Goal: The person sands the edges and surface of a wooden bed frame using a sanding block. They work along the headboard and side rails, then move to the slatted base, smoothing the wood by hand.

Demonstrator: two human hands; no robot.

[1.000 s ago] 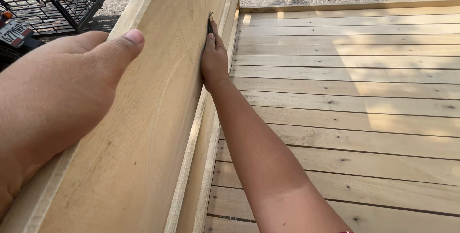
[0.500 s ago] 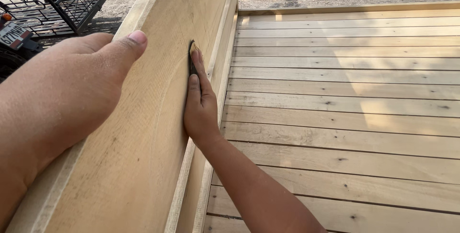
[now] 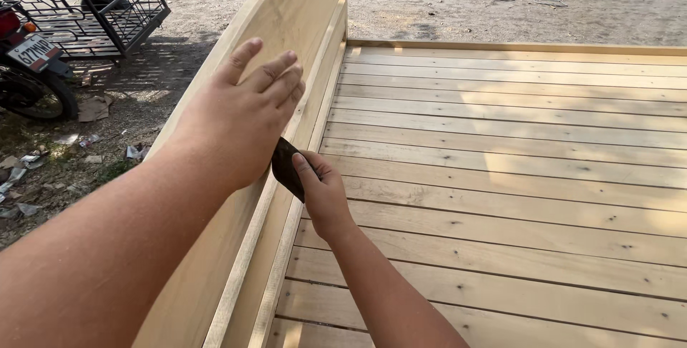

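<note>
Right hand (image 3: 323,194) with dark sanding pad (image 3: 286,168) now lower along pale board (image 3: 300,12).

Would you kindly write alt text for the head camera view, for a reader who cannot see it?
The right hand presses a dark piece of sandpaper against the inner face of a pale wooden side board, while the left hand rests flat on that board. A slatted wooden platform lies to the right; a metal cage cart stands on dirt behind.
</note>
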